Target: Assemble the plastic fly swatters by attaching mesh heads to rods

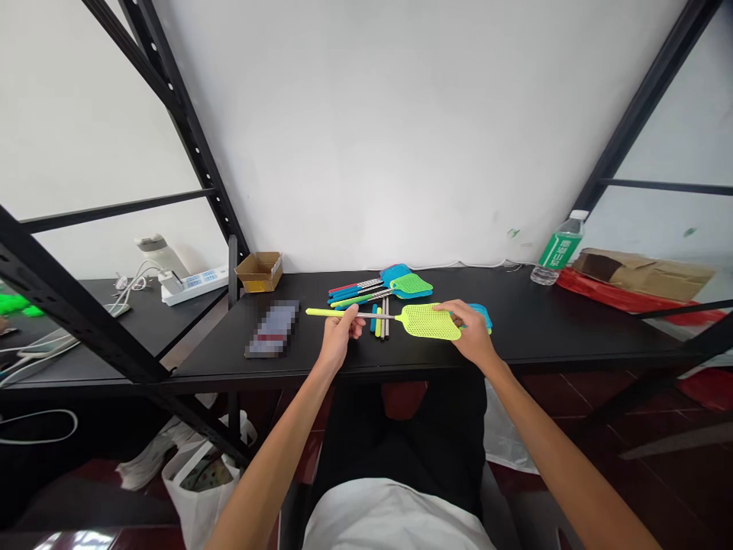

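Observation:
My left hand is shut on the handle of a yellow-green plastic fly swatter, and my right hand grips its mesh head. Below the swatter, several loose handle rods in blue, green and grey lie side by side. A blue swatter head sticks out beyond my right hand, partly hidden by it. Further back lies a pile of blue and green swatters with striped handles pointing left.
The parts lie on a black table below a white wall, between black metal shelf uprights. A small cardboard box, a blurred flat object and a green-labelled water bottle stand on it. A power strip sits on a side table.

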